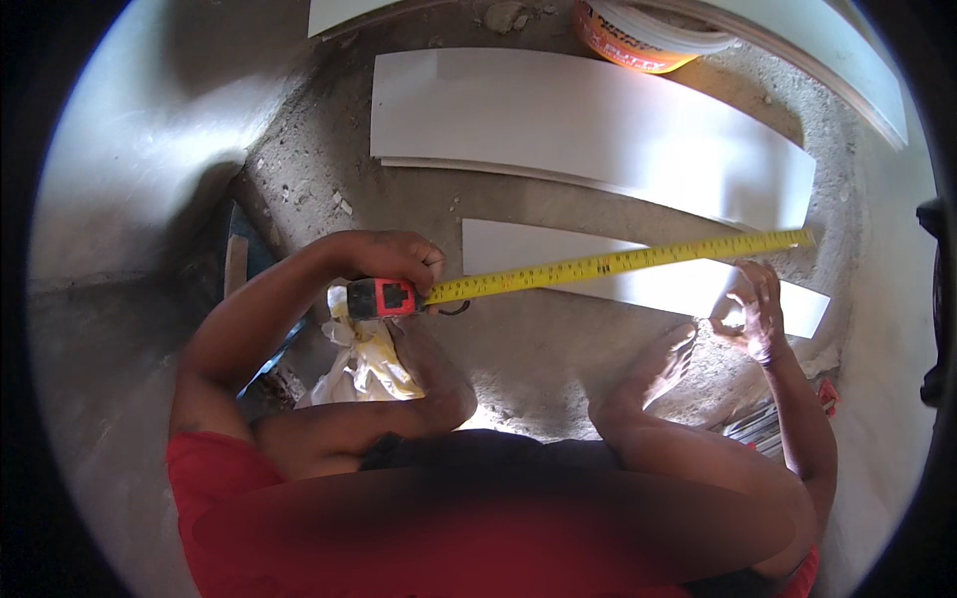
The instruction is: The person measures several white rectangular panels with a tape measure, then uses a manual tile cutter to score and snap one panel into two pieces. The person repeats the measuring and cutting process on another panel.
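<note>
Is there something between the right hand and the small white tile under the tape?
Nothing visible is between them. The right hand is right at the near edge of the small tile; whether it touches is unclear. The yellow tape crosses above the tile, its case held in the left hand.

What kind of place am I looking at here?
Probably a room under construction or renovation: a bare, gritty concrete floor, white tiles laid out on it, an orange bucket at the top, and a yellow tape measure stretched over a tile.
</note>
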A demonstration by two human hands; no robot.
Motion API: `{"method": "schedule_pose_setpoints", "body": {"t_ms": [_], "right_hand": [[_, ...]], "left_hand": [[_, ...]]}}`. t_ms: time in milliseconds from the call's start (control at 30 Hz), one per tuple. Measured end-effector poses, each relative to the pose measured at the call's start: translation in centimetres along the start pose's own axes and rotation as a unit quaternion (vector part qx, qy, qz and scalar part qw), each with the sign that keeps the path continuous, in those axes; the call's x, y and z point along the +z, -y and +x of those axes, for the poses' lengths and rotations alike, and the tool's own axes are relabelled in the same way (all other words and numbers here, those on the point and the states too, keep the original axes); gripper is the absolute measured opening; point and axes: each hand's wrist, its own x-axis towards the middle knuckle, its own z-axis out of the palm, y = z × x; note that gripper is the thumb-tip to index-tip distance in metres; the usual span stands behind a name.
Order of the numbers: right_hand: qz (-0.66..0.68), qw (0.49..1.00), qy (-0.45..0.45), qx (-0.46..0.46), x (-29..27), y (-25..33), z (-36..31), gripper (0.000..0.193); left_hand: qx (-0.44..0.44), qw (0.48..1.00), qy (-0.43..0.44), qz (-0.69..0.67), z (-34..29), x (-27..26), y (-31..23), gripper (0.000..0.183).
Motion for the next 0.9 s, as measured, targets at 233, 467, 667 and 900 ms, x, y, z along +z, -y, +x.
{"method": "schedule_pose_setpoints", "body": {"t_ms": [233, 467, 667, 900], "right_hand": [[-0.092, 0.986, -0.040, 0.134, 1.1, 2.7, -2.4, 0.067], [0.493, 0.503, -0.427, 0.568, -1.2, 9.7, -7.9, 0.033], [0.647, 0.344, -0.505, 0.456, -1.6, 9.6, -10.1, 0.044], [0.531, 0.455, -0.406, 0.589, 1.0, -0.3, -9.0, 0.028]], "left_hand": [[0.040, 0.949, -0.050, 0.308, 3.0, 0.2, -1.3, 0.011], [-0.021, 0.983, 0.024, 0.183, 5.6, 2.4, -4.5, 0.011], [0.049, 0.955, -0.014, 0.292, 6.9, 2.5, -3.1, 0.013], [0.057, 0.989, -0.052, 0.130, 6.0, 0.5, 1.2, 0.014]]}}
